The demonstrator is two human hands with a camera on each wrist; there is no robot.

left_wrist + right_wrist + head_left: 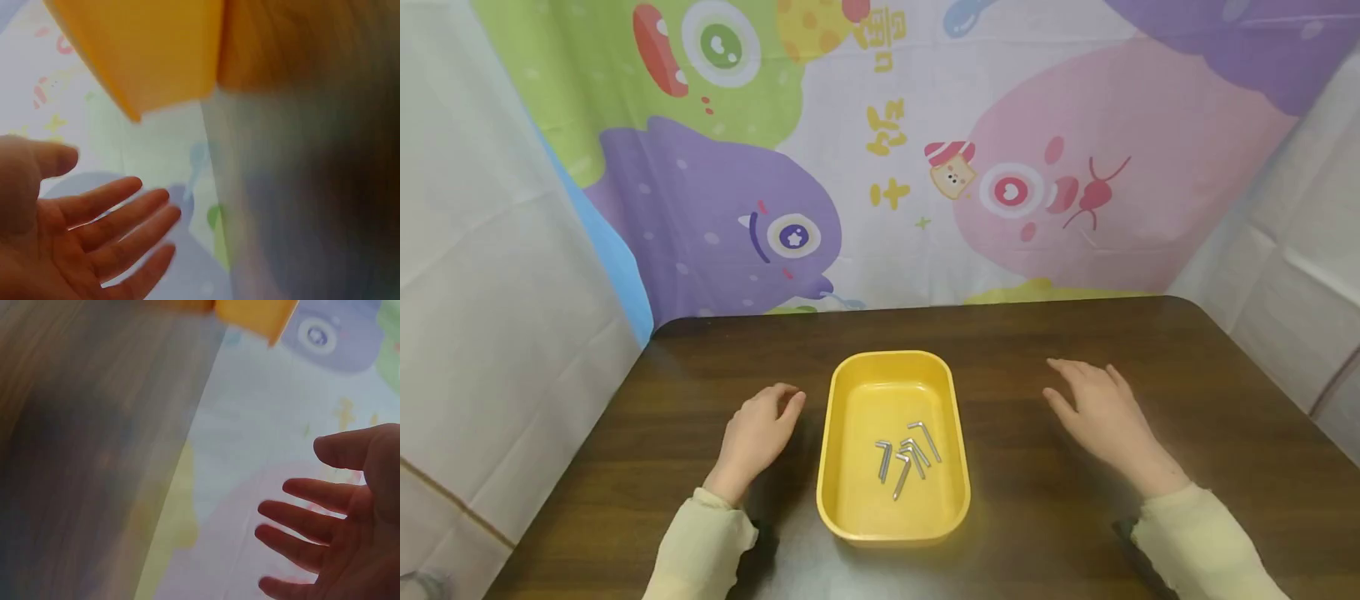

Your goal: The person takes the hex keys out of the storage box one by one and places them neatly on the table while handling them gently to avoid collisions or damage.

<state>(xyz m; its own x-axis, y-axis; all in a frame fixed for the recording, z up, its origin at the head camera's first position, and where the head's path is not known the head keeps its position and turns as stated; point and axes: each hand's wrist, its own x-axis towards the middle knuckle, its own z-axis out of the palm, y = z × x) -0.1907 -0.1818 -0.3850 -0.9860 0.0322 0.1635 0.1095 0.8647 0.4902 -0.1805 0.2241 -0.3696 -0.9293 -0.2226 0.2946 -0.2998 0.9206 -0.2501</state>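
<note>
In the head view a yellow rectangular tray (868,521) sits on the table, with several L-shaped silver hex keys (902,479) lying loose in its right and middle part. To the left of the tray is my left hand (758,433), apart from it and holding nothing; the left wrist view shows this hand (94,231) with fingers spread and relaxed. Farther off on the other side, my right hand (1101,417) is also bare of any object. Its fingers (300,544) are extended and separate in the right wrist view. Neither hand touches the tray.
The dark brown wooden table (1030,533) has rounded far corners. Behind it hangs a curtain (880,250) printed with cartoon monsters. Pale cloth-like walls (497,333) flank the table on both sides.
</note>
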